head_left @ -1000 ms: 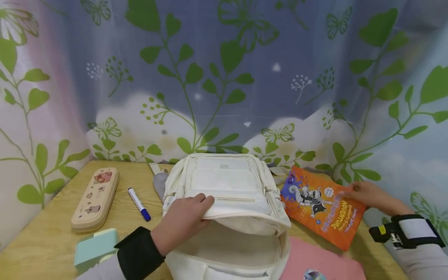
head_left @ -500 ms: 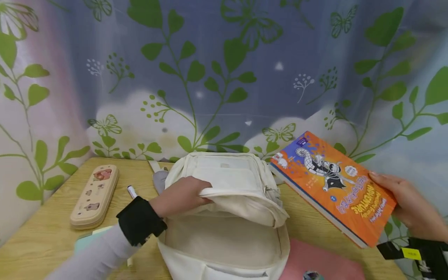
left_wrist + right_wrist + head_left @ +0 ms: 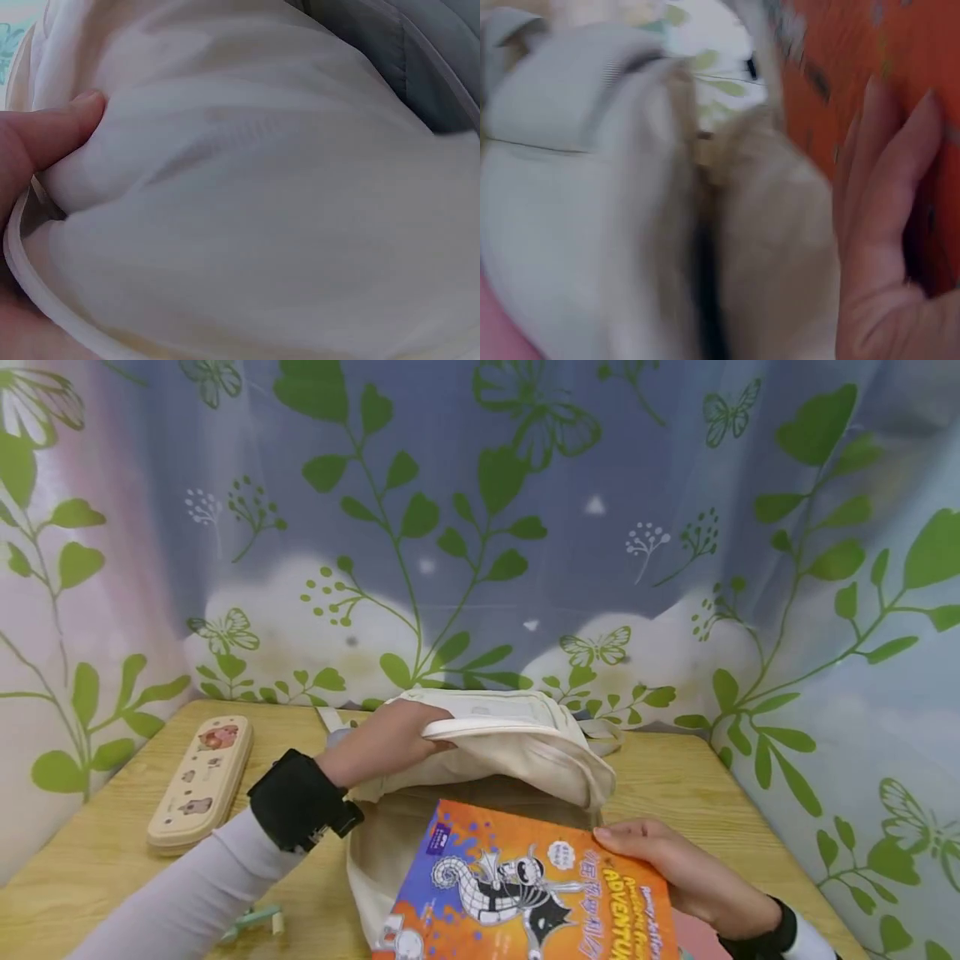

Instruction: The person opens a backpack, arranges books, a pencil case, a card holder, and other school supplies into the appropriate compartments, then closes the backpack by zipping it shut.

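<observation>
A cream backpack (image 3: 517, 756) lies unzipped on the wooden table. Its raised front edge is pinched by my left hand (image 3: 393, 739), with the thumb (image 3: 64, 129) on the pale lining (image 3: 262, 240) in the left wrist view. My right hand (image 3: 675, 868) grips an orange and blue book (image 3: 502, 881) by its right edge, thumb on the cover. The book is tilted over the backpack's opening and covers much of it. In the right wrist view, fingers (image 3: 877, 195) lie flat along the book's underside (image 3: 821, 75), beside the backpack's side (image 3: 555, 195).
A beige pencil case (image 3: 202, 781) with animal pictures lies at the left. A mint-green item (image 3: 255, 922) is partly hidden by my left forearm. Part of a pink folder-like thing (image 3: 697, 935) shows below my right hand. A leaf-patterned curtain (image 3: 480, 527) hangs behind the table.
My right hand has lifted the book from the table's right side and brought it left over the backpack. My left hand has raised the backpack's edge higher, widening the opening.
</observation>
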The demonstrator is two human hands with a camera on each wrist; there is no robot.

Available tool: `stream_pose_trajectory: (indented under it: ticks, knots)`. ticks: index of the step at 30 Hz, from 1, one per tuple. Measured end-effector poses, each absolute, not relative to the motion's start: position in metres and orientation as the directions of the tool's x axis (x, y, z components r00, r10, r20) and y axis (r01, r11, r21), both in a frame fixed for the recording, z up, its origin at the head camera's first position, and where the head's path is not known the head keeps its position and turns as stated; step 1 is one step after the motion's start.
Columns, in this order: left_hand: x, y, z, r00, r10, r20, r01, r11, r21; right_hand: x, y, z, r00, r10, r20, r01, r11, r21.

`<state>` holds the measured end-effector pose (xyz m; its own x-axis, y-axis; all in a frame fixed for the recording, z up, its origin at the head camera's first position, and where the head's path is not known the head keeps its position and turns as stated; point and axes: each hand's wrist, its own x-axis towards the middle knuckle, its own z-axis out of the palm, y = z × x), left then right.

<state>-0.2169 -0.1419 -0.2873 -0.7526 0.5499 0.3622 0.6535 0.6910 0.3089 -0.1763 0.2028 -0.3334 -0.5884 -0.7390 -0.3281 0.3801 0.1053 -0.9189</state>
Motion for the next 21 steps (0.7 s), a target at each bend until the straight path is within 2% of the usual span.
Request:
stream_pose_trajectory:
  ticks: [4,9,12,16,18,21]
  knots:
    - [-0.209,-0.140,-0.285,-0.749,0.557,0.359,0.658,0.691,0.299,-0.186,0.184,-0.358,-0.697,-0.609,-0.378,0.420,0.080,-0.904]
    - [-0.200,-0.137,-0.285,-0.738,0.558,0.379,0.663,0.705,0.254,-0.196,0.148,-0.375,-0.780,-0.501,-0.375,0.500,-0.139,-0.855]
    - [-0.197,-0.137,-0.289,-0.730,0.558,0.394,0.669,0.700,0.249,-0.199,0.119,-0.378,-0.774,-0.515,-0.368,0.553,-0.264,-0.790]
    - [-0.192,-0.135,-0.294,-0.725,0.557,0.405,0.676,0.691,0.258,-0.205,0.082,-0.378,-0.729,-0.594,-0.341,0.610,-0.338,-0.717]
    - [-0.190,-0.135,-0.295,-0.724,0.556,0.410,0.678,0.685,0.268,-0.211,0.066,-0.379,-0.724,-0.610,-0.322,0.609,-0.345,-0.714]
    - [-0.187,-0.135,-0.297,-0.718,0.558,0.415,0.683,0.678,0.270,-0.219,0.045,-0.383,-0.750,-0.598,-0.282,0.554,-0.335,-0.762]
